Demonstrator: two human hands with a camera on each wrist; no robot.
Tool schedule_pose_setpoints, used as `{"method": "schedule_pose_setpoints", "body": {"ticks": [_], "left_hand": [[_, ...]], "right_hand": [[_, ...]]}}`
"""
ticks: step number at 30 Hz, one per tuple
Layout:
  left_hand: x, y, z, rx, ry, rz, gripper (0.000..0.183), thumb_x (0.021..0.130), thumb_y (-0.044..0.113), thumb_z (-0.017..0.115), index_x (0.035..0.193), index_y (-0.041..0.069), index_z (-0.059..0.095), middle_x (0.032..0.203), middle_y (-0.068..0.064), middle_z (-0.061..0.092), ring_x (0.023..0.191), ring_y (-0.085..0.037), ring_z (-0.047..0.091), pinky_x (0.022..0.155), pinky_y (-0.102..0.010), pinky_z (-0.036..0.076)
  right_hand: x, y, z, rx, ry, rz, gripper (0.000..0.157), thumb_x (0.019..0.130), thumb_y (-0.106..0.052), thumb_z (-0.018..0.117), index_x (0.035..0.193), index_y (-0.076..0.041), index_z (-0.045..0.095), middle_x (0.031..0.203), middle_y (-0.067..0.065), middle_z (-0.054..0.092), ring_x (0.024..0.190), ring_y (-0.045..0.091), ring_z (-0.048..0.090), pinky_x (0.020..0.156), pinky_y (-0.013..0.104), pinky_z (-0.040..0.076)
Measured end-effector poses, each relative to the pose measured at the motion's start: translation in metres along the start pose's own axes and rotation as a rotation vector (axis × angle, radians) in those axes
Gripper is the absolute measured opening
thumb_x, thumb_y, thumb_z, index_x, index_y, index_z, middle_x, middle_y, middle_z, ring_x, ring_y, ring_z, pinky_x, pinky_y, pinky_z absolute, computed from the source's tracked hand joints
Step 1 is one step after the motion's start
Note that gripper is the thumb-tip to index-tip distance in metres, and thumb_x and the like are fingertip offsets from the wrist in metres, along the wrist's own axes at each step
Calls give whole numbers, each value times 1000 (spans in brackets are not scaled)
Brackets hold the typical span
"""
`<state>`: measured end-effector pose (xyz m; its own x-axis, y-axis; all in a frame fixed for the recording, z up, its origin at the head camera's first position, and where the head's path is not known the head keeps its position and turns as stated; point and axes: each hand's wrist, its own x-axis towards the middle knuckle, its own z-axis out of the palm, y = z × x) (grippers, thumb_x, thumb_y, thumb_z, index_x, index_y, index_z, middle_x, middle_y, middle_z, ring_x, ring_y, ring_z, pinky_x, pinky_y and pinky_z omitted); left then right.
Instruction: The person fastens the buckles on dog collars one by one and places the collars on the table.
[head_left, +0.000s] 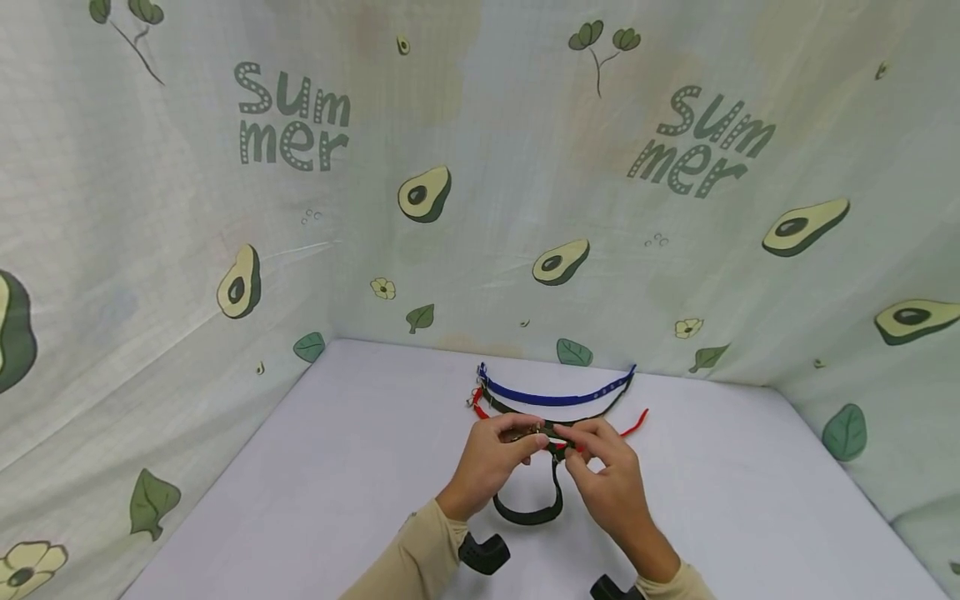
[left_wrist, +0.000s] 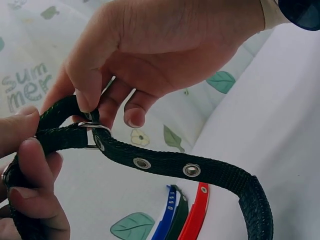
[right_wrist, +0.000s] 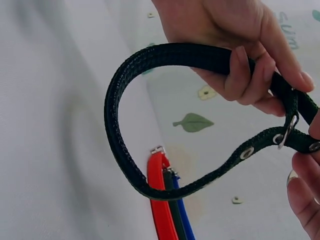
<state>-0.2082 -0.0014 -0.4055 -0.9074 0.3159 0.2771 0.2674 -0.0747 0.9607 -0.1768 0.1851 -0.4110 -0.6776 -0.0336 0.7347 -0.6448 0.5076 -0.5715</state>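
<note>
A dark green collar (head_left: pixel 527 518) with metal eyelets hangs in a loop between my two hands above the table. My left hand (head_left: pixel 487 458) pinches the strap between thumb and index finger beside the metal buckle (left_wrist: pixel 96 131); its other fingers hang loosely bent in the left wrist view. In the right wrist view, my right hand (right_wrist: pixel 240 55) has its fingers curled round the padded part of the collar, with the index finger stretched toward the buckle. One strap passes through the buckle's frame. Exactly where the buckle's pin sits is hard to tell.
Behind the hands, a blue collar (head_left: pixel 555 401), another dark green collar (head_left: pixel 495 407) and a red collar (head_left: pixel 636 423) lie side by side on the white table (head_left: pixel 360 467). A printed curtain (head_left: pixel 480 125) stands around the table's back and sides.
</note>
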Motion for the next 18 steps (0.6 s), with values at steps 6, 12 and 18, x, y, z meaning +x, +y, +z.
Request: {"method": "schedule_pose_setpoints", "body": {"ticks": [6, 12, 18], "left_hand": [[2, -3, 0, -22, -39, -8, 28, 95, 23, 72, 117, 6, 71, 94, -11, 70, 78, -15, 65, 66, -23, 48], [3, -3, 0, -45, -19, -6, 24, 96, 21, 69, 113, 3, 71, 89, -8, 73, 82, -17, 68, 70, -24, 53], [0, -4, 5, -165, 0, -15, 27, 98, 14, 66, 118, -3, 67, 104, -11, 72, 92, -24, 73, 77, -31, 58]], "right_hand": [[-2, 4, 3, -7, 0, -22, 40, 78, 18, 64, 107, -7, 78, 98, -2, 63, 75, 9, 56, 63, 18, 47], [-3, 5, 7, -10, 0, -28, 45, 77, 18, 64, 109, -10, 77, 99, -4, 65, 75, 8, 57, 63, 17, 48], [-4, 3, 9, 25, 19, 37, 42, 80, 14, 65, 111, -12, 75, 100, -2, 68, 82, 16, 62, 72, 16, 49]]}}
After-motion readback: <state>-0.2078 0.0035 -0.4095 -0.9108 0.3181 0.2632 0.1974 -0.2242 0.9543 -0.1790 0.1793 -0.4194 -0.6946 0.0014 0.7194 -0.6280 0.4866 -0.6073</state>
